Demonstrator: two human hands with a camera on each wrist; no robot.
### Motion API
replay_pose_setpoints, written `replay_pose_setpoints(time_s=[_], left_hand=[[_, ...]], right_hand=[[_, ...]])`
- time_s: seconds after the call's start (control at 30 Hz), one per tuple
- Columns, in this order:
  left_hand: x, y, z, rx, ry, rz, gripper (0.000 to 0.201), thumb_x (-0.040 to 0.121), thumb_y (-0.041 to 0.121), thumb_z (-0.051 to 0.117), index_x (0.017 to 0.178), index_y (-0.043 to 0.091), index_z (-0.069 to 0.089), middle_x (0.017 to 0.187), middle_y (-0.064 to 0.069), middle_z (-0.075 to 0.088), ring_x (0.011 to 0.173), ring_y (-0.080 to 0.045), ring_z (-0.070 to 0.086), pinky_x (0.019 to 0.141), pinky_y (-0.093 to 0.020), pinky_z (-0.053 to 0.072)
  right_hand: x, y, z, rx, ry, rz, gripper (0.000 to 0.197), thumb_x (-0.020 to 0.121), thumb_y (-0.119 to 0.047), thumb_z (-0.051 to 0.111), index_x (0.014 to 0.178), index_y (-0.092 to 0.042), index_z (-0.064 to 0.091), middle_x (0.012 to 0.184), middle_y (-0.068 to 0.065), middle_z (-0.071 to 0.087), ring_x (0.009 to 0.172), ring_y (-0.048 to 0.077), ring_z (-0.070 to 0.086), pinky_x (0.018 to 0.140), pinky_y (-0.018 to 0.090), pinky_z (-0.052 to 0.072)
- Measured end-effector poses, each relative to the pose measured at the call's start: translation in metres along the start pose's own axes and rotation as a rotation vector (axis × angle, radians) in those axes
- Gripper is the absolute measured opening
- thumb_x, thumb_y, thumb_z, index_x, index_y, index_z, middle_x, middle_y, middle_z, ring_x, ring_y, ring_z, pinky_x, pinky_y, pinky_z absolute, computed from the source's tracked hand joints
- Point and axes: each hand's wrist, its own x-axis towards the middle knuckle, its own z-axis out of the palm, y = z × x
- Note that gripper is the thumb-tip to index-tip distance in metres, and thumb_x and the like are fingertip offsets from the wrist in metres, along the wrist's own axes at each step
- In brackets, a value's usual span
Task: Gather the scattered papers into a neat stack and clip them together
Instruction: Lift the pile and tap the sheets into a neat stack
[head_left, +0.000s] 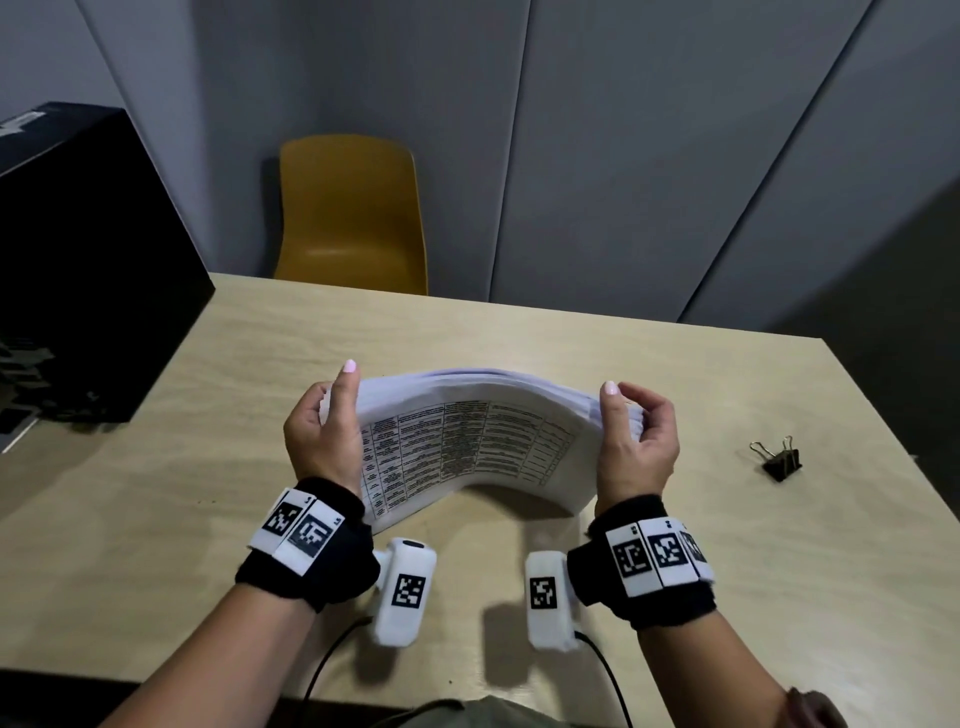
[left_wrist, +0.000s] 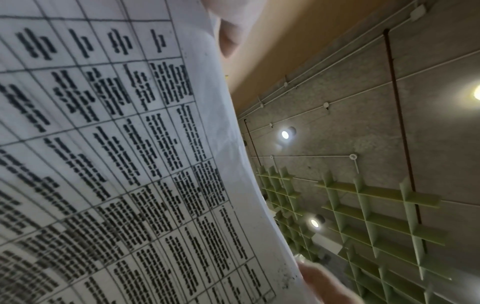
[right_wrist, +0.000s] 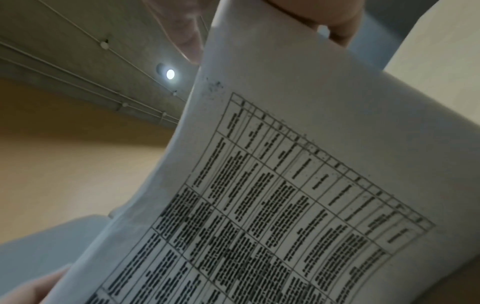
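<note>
A stack of white papers (head_left: 467, 441) with a printed table on its near face stands on its lower edge on the wooden table (head_left: 208, 467), bowed toward me. My left hand (head_left: 332, 421) grips its left side, thumb on the near face. My right hand (head_left: 634, 431) grips its right side the same way. The printed sheet (left_wrist: 116, 164) fills the left wrist view, and the sheet (right_wrist: 285, 195) also fills much of the right wrist view, with fingertips (right_wrist: 324, 20) at its top edge. A black binder clip (head_left: 777, 460) lies on the table to the right of my right hand.
A black box (head_left: 78, 260) stands at the table's back left. A yellow chair (head_left: 353, 213) sits behind the far edge, against grey wall panels. Cables (head_left: 602, 670) run from the wrist cameras over the near edge.
</note>
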Motion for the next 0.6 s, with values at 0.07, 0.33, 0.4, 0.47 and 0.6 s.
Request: replay_pose_setpoints(time_s=[0.07, 0.33, 0.4, 0.47, 0.6], left_hand=[[-0.0002, -0.0004, 0.0004, -0.005, 0.020, -0.038, 0.058, 0.059, 0.061, 0.065, 0.079, 0.007, 0.062, 0.090, -0.018, 0.063, 0.086, -0.032, 0.060, 0.081, -0.040, 0.049], [-0.0014, 0.0015, -0.0015, 0.009, -0.016, -0.035, 0.087, 0.048, 0.074, 0.070, 0.097, 0.002, 0.064, 0.107, -0.016, 0.068, 0.105, -0.039, 0.062, 0.094, -0.053, 0.050], [-0.0010, 0.0014, -0.0023, 0.010, -0.020, -0.019, 0.085, 0.050, 0.073, 0.071, 0.101, 0.006, 0.065, 0.111, -0.017, 0.067, 0.105, -0.035, 0.062, 0.095, -0.054, 0.048], [-0.0003, 0.0004, -0.0024, 0.033, -0.034, 0.001, 0.038, 0.062, 0.058, 0.073, 0.078, 0.024, 0.070, 0.083, 0.002, 0.071, 0.084, -0.025, 0.063, 0.088, -0.048, 0.053], [-0.0090, 0.0040, -0.0023, 0.053, -0.064, 0.080, 0.021, 0.075, 0.038, 0.073, 0.058, 0.031, 0.063, 0.059, 0.013, 0.059, 0.066, -0.016, 0.053, 0.070, -0.036, 0.046]], right_hand=[[-0.0002, 0.0013, 0.0024, -0.034, 0.023, 0.046, 0.025, 0.062, -0.047, 0.064, 0.080, -0.031, 0.060, 0.083, -0.008, 0.058, 0.078, 0.003, 0.058, 0.082, 0.033, 0.052], [-0.0059, 0.0007, 0.0028, -0.001, -0.043, -0.047, 0.049, 0.055, -0.051, 0.061, 0.096, -0.026, 0.057, 0.092, -0.012, 0.056, 0.085, -0.002, 0.054, 0.086, 0.020, 0.045], [-0.0057, 0.0002, 0.0005, 0.020, -0.058, -0.056, 0.055, 0.053, -0.048, 0.059, 0.101, -0.022, 0.055, 0.091, -0.015, 0.055, 0.078, -0.013, 0.053, 0.080, 0.010, 0.042], [-0.0057, 0.0005, -0.0010, 0.041, -0.061, -0.045, 0.055, 0.054, -0.046, 0.059, 0.103, -0.020, 0.055, 0.089, -0.012, 0.056, 0.078, -0.006, 0.056, 0.082, 0.020, 0.046], [-0.0094, 0.0030, -0.0019, -0.030, -0.062, -0.073, 0.041, 0.057, -0.046, 0.060, 0.095, -0.031, 0.056, 0.096, -0.014, 0.057, 0.100, 0.018, 0.055, 0.096, 0.042, 0.044]])
